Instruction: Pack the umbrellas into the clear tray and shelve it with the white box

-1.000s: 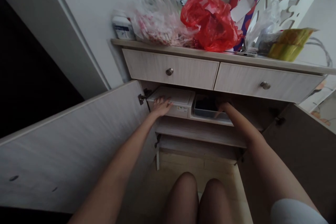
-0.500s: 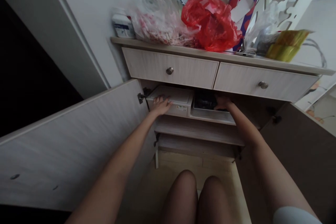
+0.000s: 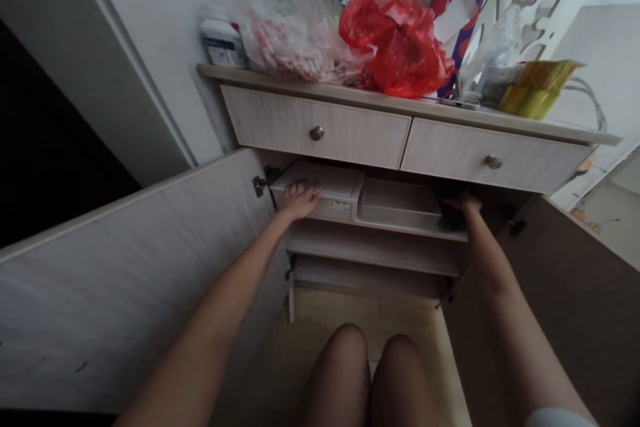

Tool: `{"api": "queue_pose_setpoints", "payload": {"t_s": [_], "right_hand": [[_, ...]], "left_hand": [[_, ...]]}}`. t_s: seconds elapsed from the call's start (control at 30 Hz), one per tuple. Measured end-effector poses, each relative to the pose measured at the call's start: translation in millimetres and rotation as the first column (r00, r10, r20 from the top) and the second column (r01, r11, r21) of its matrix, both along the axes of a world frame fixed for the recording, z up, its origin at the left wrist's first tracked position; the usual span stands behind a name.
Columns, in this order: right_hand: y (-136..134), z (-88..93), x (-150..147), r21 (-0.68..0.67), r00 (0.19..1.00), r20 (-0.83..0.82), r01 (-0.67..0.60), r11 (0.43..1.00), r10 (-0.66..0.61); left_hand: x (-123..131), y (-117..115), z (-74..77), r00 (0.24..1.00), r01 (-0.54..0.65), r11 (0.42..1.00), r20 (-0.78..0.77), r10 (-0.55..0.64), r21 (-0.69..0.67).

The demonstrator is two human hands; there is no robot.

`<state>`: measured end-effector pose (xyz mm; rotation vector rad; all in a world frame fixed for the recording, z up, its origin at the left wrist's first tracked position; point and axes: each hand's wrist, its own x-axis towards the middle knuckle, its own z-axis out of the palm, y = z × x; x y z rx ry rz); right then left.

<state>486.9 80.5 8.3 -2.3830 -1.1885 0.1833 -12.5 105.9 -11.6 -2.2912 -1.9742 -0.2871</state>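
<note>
Boxes on the upper shelf of the open cupboard are the items in hand. The left box (image 3: 320, 188), white with a lid and a small label on its front, sits at the shelf's left end, just inside the hinge. The left hand (image 3: 299, 199) lies flat on its front top edge, fingers spread and loosely extended, resting rather than gripping.

The right box (image 3: 400, 203), pale and also lidded, stands just beside the first, touching or nearly so. To its right is a dark object (image 3: 451, 213), in shadow and too dim to identify. The right hand (image 3: 464, 203) is at that dark object, fingers curled over it; whether it has hold of it cannot be told from this view.

The shelf (image 3: 375, 247) carries both boxes, with a lower board beneath it. Above are two closed drawers, each with a round knob (image 3: 316, 133). The left cupboard door (image 3: 130, 267) stands wide open, as does the right door (image 3: 565, 293).

On the cupboard top (image 3: 550, 128) lie a red plastic bag (image 3: 400, 40), a clear bag with red print (image 3: 295, 47), a white tub (image 3: 220, 43) and a yellow-green package (image 3: 537, 87). The person's knees (image 3: 370, 373) show at the bottom, over a light floor.
</note>
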Motion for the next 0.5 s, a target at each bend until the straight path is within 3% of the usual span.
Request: {"api": "queue_pose_setpoints", "payload": {"t_s": [0.13,0.3,0.4,0.5], "right_hand": [[0,-27.5,2,-0.145,0.977,-0.051,0.196,0.970,-0.205],[7,-43.5,-3,-0.087,0.965,-0.021,0.258,0.962,-0.261],[2,-40.0,-13,0.030,0.974,0.007,0.224,0.974,-0.225],[-17,-38.0,-35,0.180,0.992,0.125,-0.039,0.983,0.016]], "left_hand": [[-1,2,-2.5,1.000,0.010,1.000,-0.004,-0.010,0.008],[-2,2,-3.6,1.000,0.010,1.000,0.010,-0.010,0.017],[-2,1,-1.9,1.000,0.011,1.000,0.017,-0.011,0.005],[-2,0,-0.2,1.000,0.006,1.000,0.026,-0.006,-0.013]]}}
